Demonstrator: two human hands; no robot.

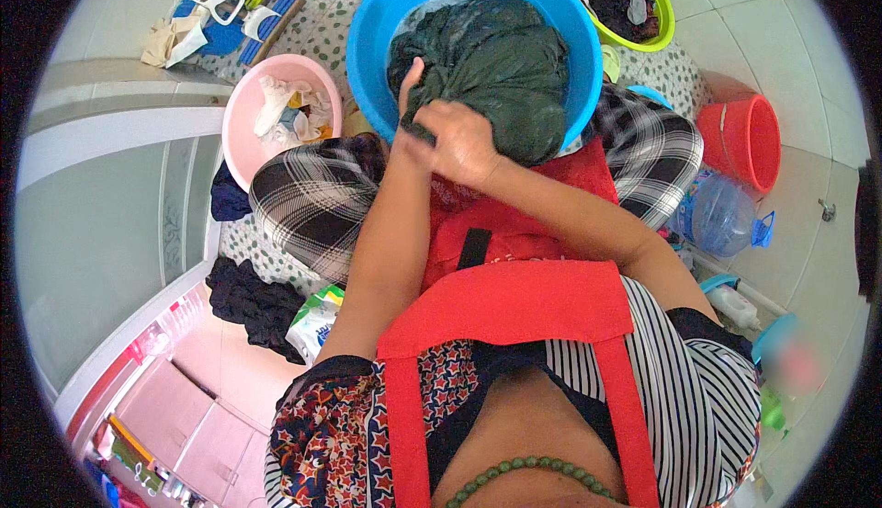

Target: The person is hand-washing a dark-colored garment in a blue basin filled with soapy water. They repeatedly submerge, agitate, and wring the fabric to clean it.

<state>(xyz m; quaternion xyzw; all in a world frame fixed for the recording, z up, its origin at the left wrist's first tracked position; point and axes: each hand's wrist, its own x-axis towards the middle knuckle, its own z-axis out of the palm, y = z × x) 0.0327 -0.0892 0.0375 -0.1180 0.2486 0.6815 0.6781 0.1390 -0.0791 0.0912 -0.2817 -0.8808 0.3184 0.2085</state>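
A dark green wet garment (493, 81) is bunched in a large blue plastic basin (582, 32) between my knees, with suds along its far edge. My right hand (458, 141) is closed in a fist on a fold of the garment and lies across my left hand and wrist. My left hand (411, 91) is at the basin's near left rim with its thumb raised. Cloth and the right hand hide its fingers, and a strip of the garment crosses its base.
Left stands a pink basin (238, 125) of light clothes; at far right, a lime-green basin (665, 8) of dark clothes. A red bucket (768, 143) and a large clear water bottle (723, 215) lie by the right wall. Black cloth (251, 301) and a detergent bag (313, 322) are beside me.
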